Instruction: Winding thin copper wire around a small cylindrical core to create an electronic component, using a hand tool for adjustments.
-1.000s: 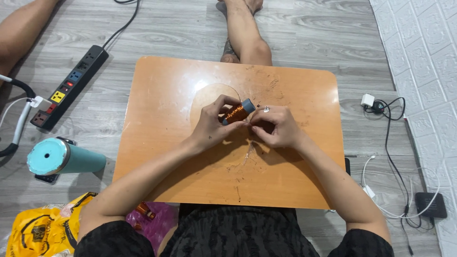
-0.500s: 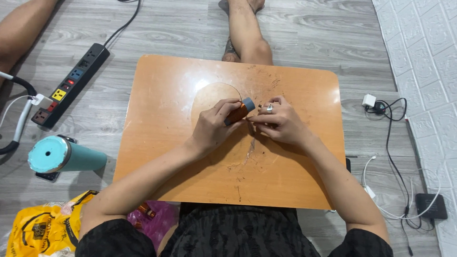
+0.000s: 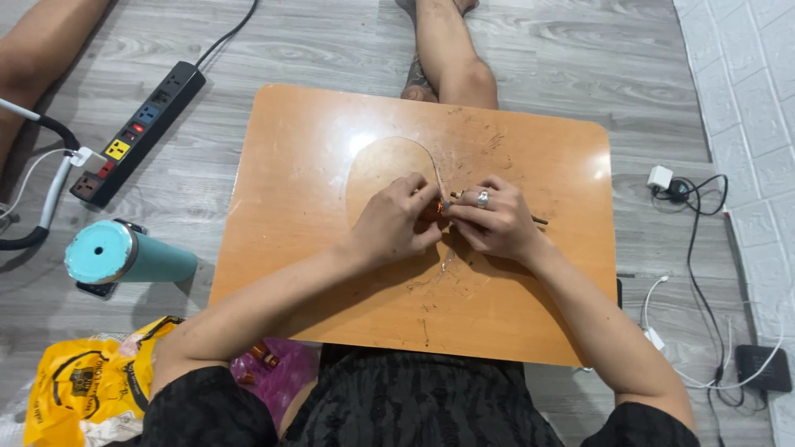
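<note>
Both hands are meeting at the tabletop (image 3: 315, 248) centre: left hand (image 3: 396, 225) is pinching a small copper-coloured part (image 3: 436, 209) steady, while right hand (image 3: 495, 222), at its three o'clock, is gripping a thin dark rod (image 3: 538, 220).

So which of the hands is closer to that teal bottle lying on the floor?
Left. The left hand is mid-table, on the side toward the teal bottle; the right hand sits beyond it, farther away.

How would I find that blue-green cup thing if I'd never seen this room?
Start at the orange wooden table on the grey floor and look off its left edge. Below the black power strip and above the yellow plastic bag, a teal tumbler lies on its side. It is the only round, blue-green thing there, with a pale lid.
</note>
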